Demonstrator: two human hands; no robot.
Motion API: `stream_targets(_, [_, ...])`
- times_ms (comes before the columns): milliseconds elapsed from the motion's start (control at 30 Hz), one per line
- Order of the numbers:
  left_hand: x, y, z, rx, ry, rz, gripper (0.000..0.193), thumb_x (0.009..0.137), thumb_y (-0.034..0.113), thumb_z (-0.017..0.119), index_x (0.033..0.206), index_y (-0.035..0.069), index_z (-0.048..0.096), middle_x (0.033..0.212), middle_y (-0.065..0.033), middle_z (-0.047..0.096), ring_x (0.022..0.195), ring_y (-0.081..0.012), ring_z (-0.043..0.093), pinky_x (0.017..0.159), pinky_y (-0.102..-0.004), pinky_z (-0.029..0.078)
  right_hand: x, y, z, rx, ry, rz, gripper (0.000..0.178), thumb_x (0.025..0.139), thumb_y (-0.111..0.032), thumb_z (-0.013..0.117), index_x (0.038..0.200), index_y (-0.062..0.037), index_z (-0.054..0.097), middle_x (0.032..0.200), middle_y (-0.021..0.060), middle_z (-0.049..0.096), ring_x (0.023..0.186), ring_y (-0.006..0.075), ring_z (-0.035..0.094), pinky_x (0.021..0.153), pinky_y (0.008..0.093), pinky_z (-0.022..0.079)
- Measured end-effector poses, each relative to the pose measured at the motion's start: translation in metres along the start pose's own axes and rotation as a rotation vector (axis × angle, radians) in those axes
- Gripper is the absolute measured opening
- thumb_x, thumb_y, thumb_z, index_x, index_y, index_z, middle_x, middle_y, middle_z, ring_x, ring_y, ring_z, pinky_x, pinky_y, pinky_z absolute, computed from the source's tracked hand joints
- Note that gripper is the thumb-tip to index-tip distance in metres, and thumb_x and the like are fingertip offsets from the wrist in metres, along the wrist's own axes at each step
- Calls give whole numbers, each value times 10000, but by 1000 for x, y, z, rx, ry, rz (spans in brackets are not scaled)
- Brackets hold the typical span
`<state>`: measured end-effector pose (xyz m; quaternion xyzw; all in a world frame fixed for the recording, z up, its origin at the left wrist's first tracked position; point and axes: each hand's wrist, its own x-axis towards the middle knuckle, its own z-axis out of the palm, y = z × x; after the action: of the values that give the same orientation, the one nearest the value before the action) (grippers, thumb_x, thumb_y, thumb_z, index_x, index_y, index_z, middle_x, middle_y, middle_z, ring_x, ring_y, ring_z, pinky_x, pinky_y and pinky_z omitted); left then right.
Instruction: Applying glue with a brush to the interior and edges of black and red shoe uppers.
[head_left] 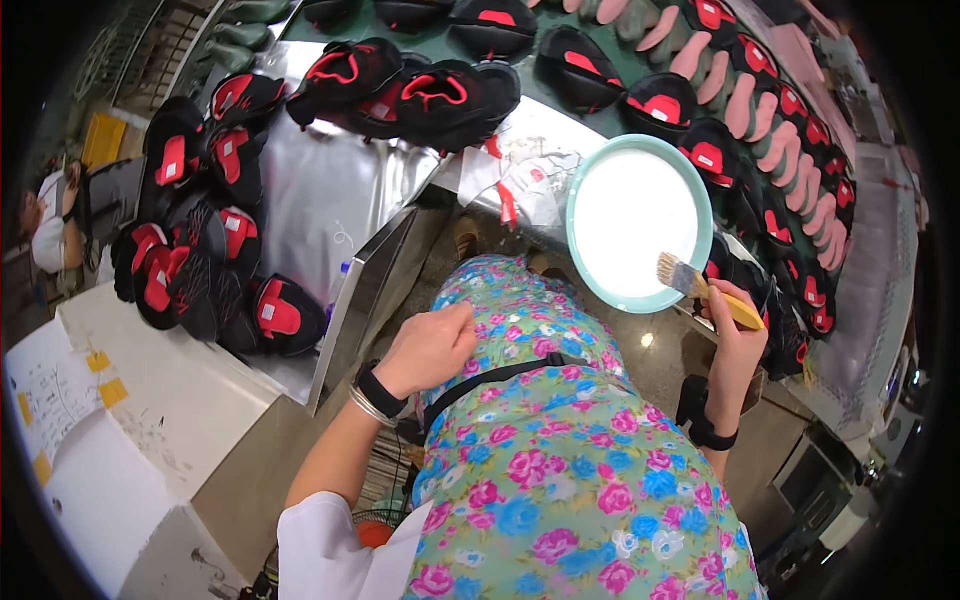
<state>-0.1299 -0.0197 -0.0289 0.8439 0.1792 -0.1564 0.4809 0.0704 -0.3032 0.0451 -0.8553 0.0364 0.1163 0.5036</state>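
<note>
My right hand (pixel 737 335) grips the yellow handle of a paintbrush (pixel 690 277). The pale bristles hang over the near right part of a light-green bowl (pixel 577 210) filled with smooth white liquid. Above my flowered apron, my left hand (pixel 435 348) is curled into a fist, and nothing sticks out of it. Black shoe uppers with red linings (pixel 430 92) lie beyond it on the metal tabletop. More black and red uppers (pixel 195 255) are heaped at the left of that tabletop.
A conveyor-like green surface (pixel 620 118) carries rows of black uppers and pink shoe-shaped pieces (pixel 770 150) on the right. White scraps with red bits (pixel 530 185) lie beside the bowl. A metal edge (pixel 365 280) stands left of my apron. Another person (pixel 55 225) is at the far left.
</note>
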Motion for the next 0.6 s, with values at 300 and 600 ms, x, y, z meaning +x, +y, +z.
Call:
stream_targets(300, [-12, 17, 1, 31, 191, 159, 37, 838, 85, 611, 835, 48, 609, 810, -111, 587, 711, -287, 593, 622, -374, 467, 3, -4, 8, 20, -33, -21, 174, 870, -103, 655, 991, 22, 667, 828, 27, 625, 759, 79, 564, 696, 194, 411])
stream_targets(600, [1, 16, 16, -226, -87, 59, 114, 785, 21, 660, 897, 36, 656, 811, -86, 593, 698, -184, 606, 636, -302, 487, 2, -3, 8, 18, -18, -7, 180, 864, -107, 659, 988, 24, 670, 837, 25, 624, 756, 82, 566, 702, 200, 419])
